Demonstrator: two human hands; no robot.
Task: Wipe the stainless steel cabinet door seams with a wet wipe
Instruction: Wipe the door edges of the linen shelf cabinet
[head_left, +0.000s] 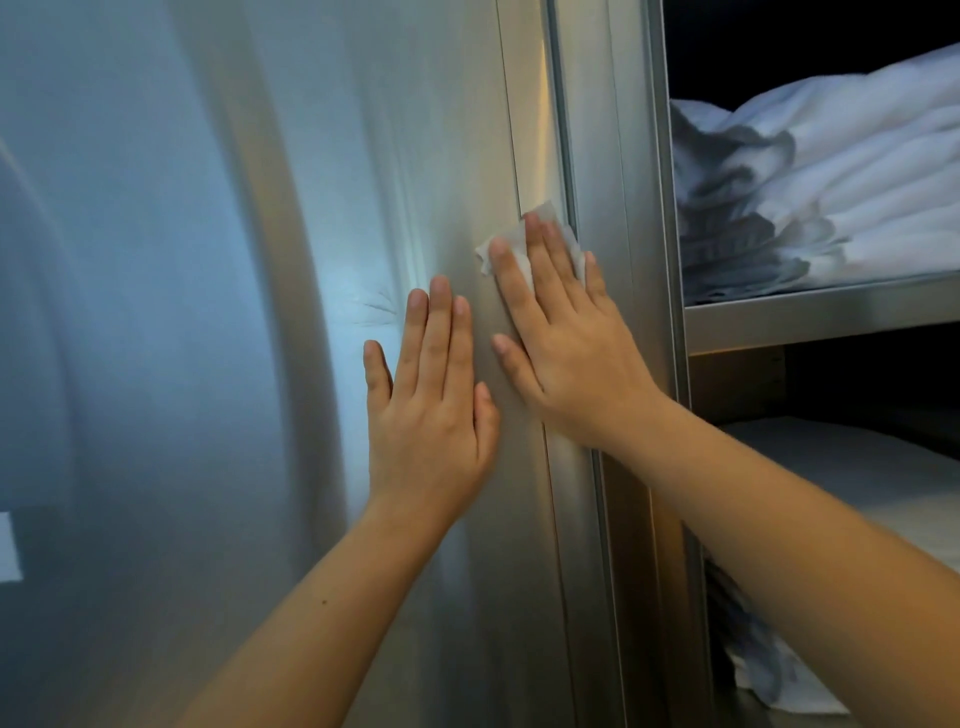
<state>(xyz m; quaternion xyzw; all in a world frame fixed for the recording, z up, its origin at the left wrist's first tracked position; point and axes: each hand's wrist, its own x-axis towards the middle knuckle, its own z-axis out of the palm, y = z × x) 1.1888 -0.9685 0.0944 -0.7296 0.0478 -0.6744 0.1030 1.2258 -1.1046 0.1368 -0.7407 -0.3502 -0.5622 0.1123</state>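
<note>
Cabinet door (260, 260) fills the view. Its seam (511, 130) runs 12 to 6. Left hand (431, 410) lies flat on the panel, fingers straight, holding nothing. Right hand (566, 353), at its 2 o'clock and nearer the seam, presses the wet wipe (521, 254) onto the seam with straight fingers.

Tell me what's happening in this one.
A person is wiping a steel cabinet door. The right hand presses a white wipe flat over the vertical seam near the door's right edge, fingers straight. The left hand rests flat on the door beside it. Open shelves to the right hold folded white linens.
</note>
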